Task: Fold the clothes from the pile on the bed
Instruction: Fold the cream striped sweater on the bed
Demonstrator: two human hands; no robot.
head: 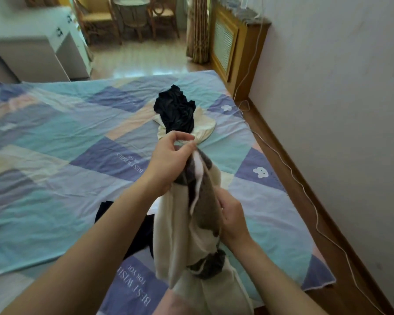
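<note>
A wooden floor (143,62) is seen beyond the bed (55,137), which is covered by a patchwork sheet. A plain white wall (341,92) is set to the right, with a wooden radiator cover (232,46), a curtain (198,30), and chairs (96,19) behind.

Open quilt (55,160) leftward; dark clothes pile (175,110) ahead, wall (339,110) rightward.

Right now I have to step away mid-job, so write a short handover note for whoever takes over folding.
Left hand pinches the top of the cream and grey garment, held up over the bed.
Right hand grips its grey edge lower down.
Pile: a dark garment on a cream one, mid-bed.
Other dark clothing lies below the arms.
Nothing visibly folded. Left: this garment, then the pile.
</note>
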